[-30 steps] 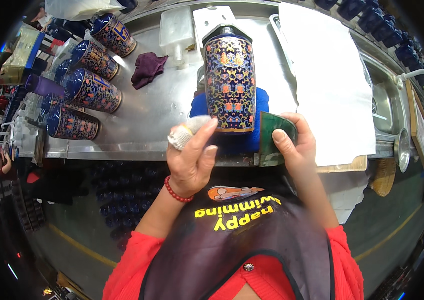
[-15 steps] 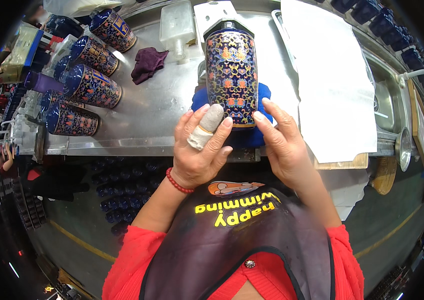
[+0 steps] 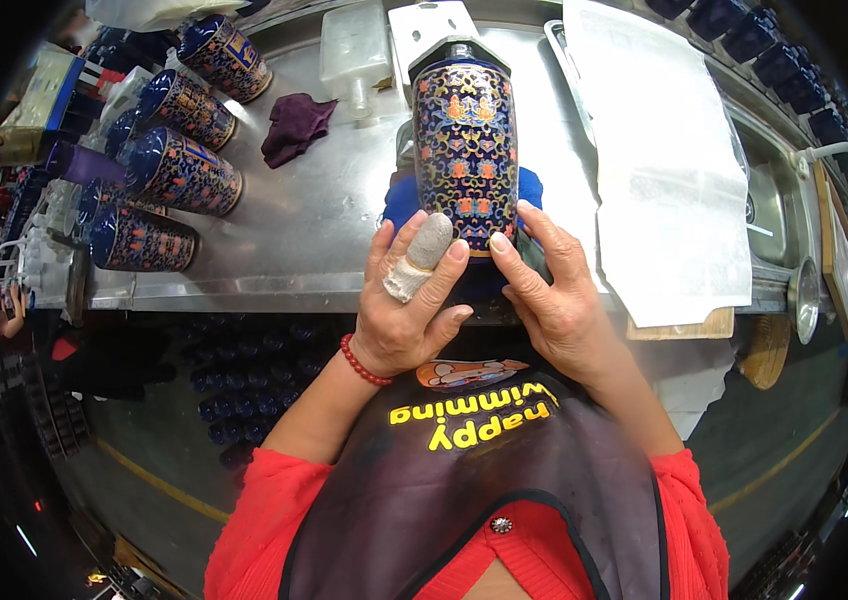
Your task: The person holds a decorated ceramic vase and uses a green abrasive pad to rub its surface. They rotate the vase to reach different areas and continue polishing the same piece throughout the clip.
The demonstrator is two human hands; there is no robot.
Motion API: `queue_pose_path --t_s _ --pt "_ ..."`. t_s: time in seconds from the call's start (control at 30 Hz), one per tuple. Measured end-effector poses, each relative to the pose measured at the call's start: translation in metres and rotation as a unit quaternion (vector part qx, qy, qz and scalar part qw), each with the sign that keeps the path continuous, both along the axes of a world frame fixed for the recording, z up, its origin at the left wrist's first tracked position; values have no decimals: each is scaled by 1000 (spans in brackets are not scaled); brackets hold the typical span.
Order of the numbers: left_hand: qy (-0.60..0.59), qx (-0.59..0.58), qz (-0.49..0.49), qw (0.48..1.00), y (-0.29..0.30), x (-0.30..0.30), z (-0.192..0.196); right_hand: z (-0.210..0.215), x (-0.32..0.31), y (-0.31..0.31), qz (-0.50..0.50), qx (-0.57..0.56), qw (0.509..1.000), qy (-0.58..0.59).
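Gripping the near end of a tall blue patterned vase (image 3: pixel 466 150), the left hand (image 3: pixel 410 305) and right hand (image 3: pixel 549 290) close loosely on it from either side, fingertips touching its lower rim. A bandaged finger (image 3: pixel 422 255) presses the left side. The vase extends away beyond both hands, resting over a blue cloth (image 3: pixel 402 200). Farther left lie four similar vases (image 3: pixel 179 175).
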State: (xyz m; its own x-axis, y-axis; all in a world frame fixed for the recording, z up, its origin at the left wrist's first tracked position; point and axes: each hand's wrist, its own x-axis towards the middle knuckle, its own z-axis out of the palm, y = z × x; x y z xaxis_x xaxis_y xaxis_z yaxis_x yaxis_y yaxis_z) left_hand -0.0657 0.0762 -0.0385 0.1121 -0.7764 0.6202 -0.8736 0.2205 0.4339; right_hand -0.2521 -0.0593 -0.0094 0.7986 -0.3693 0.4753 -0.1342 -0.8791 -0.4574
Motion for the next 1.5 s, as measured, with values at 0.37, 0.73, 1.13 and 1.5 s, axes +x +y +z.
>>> queue_pose_path --t_s 0.37,0.73,1.13,1.5 --pt "-49 -8 -32 998 -4 9 -2 -1 0 -2 1 7 1000 -10" --pt "24 0 20 1000 -3 4 -16 0 0 -2 1 14 1000 4" --pt "83 -3 -8 997 -30 25 8 1 0 -4 5 0 1000 -1" --pt "34 26 -35 998 -43 37 20 -1 -2 -6 25 39 999 10"
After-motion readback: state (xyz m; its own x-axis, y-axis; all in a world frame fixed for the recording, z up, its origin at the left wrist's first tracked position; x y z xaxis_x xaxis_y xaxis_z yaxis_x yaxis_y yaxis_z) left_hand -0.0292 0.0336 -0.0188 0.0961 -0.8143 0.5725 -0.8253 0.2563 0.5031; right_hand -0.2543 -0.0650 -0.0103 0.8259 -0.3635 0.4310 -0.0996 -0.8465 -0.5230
